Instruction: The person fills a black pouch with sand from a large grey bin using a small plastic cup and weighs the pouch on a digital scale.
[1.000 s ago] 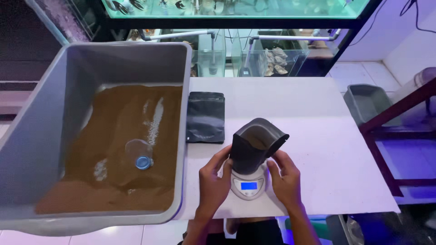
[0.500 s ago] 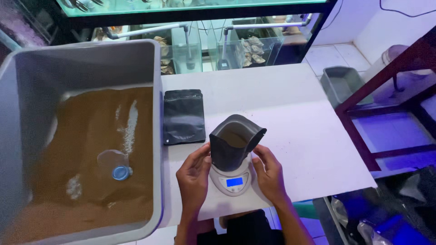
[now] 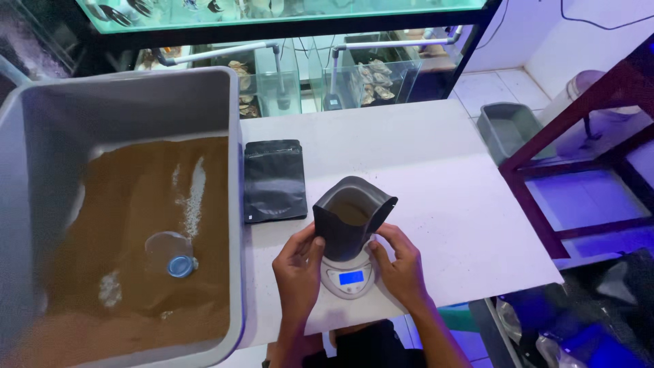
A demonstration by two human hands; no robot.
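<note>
Open black stand-up pouch (image 3: 352,217) stands upright on small white digital scale (image 3: 349,275) with lit blue display, near edge of white tabletop (image 3: 443,177). Brown granular fill shows inside the mouth.

Left hand (image 3: 298,271) cups the pouch's left side, thumb pressed to its wall, fingers curled loosely around it. Right hand (image 3: 402,262) steadies the right lower corner with fingertips against it, not clenched.

Change over the last second: little in the hands. Same two-sided hold, pouch at the same spot on the scale. The view alone has shifted, so the table reads further right. Judgement: weighing stage, hands only steadying.

Left of the table: large grey plastic bin (image 3: 235,163) of brown granules, clear cup with blue base (image 3: 174,255) lying in them. Flat sealed black pouch (image 3: 274,180) lies between bin and scale, apart from both hands.
</note>
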